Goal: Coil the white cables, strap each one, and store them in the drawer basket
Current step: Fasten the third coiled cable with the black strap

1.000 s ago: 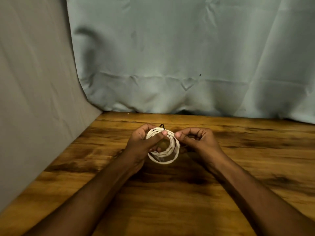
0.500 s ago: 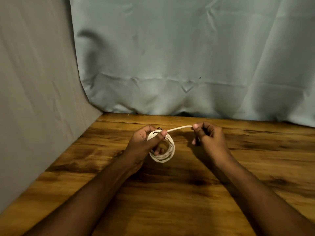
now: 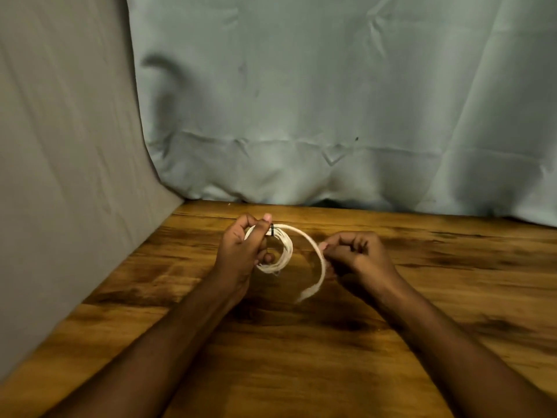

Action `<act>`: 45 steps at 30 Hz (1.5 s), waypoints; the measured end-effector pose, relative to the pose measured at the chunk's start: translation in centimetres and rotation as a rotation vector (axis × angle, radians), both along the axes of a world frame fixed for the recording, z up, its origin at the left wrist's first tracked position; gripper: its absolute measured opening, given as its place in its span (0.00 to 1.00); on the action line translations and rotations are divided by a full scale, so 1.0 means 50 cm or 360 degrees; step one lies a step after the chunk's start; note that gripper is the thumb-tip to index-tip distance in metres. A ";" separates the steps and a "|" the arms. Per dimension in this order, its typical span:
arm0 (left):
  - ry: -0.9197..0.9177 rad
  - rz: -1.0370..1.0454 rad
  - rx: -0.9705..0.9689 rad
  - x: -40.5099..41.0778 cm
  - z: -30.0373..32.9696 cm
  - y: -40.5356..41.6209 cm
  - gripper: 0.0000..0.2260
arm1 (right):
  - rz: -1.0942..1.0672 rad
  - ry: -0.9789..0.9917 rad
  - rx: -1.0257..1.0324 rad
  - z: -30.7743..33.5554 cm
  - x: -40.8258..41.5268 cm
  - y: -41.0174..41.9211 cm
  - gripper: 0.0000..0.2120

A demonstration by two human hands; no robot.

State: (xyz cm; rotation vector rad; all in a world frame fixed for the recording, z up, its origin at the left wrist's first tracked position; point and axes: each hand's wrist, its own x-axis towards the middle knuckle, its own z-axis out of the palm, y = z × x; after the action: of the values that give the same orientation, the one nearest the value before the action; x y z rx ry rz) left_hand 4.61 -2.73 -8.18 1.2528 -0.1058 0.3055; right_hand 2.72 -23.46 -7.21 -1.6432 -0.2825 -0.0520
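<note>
Left hand (image 3: 241, 251) grips one coiled white cable (image 3: 280, 254), thumb pinching the top of the coil beside one black strap (image 3: 272, 230). Right hand (image 3: 352, 254) pinches the cable's loose tail (image 3: 319, 260), which arcs out blurred. Both held above the wooden table (image 3: 301, 357); two cloth backdrops (image 3: 301, 101) behind.

A wooden table (image 3: 301, 357) with dark, streaky grain carries the scene. Its far edge meets a pale green cloth (image 3: 331, 116), whose hem lies along the wood, and its left edge meets a grey cloth (image 3: 60, 176). Whether anything rests directly on the top cannot be told.
</note>
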 end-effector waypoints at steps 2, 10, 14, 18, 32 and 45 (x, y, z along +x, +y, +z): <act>-0.0015 0.0067 0.0019 -0.002 0.001 -0.008 0.08 | 0.0130 -0.0074 -0.0133 -0.002 -0.008 0.021 0.06; -0.0045 0.0168 0.0101 -0.004 -0.003 -0.013 0.11 | -0.0013 -0.0282 0.0042 -0.006 -0.014 0.046 0.12; 0.0016 0.0179 0.0126 -0.012 -0.003 -0.021 0.12 | 0.0120 -0.0171 -0.0012 -0.012 -0.010 0.045 0.10; 0.0145 -0.0089 -0.0152 -0.018 -0.003 -0.027 0.12 | 0.0124 0.0069 0.0200 -0.015 -0.006 0.060 0.07; 0.0188 -0.0122 -0.0111 -0.016 -0.009 -0.033 0.13 | 0.0245 0.0176 0.0070 -0.022 -0.009 0.065 0.11; 0.0020 -0.0073 0.0874 -0.021 0.002 0.009 0.11 | 0.0317 0.0334 0.0069 -0.026 0.003 0.052 0.11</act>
State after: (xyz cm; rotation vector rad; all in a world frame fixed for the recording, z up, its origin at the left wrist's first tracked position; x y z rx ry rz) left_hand 3.56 -2.26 -8.09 1.7932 -0.2173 0.2349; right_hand 2.87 -20.84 -8.51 -1.5559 -0.2809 0.2619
